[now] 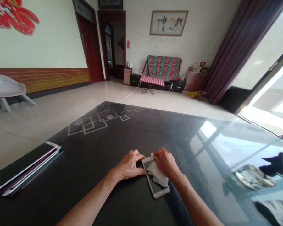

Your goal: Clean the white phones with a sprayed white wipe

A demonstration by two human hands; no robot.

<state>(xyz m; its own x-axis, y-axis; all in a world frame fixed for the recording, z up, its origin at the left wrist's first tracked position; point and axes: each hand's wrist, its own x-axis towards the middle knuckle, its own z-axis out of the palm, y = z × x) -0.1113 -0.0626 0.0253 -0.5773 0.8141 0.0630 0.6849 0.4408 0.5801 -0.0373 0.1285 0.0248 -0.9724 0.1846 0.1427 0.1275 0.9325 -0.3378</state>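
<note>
A white smartphone (153, 185) lies face up on the dark glossy table (91, 188). My left hand (130, 164) grips its upper left edge, with the thumb and index finger against the side. My right hand (165, 161) is closed on a white cloth (158, 175) with a scalloped edge, which looks thin and crumpled. The cloth rests on the phone's screen and hides much of it. The right fingertips are near the phone's top end, partly hidden behind the hand.
A stack of phones or tablets (25, 164) lies at the table's left edge. To the right are a round glass ashtray (254, 177), a black object (277, 164) and a crumpled packet-like item (275, 210). Beyond the table stand a white chair (7, 86) and a small checked table (152, 80).
</note>
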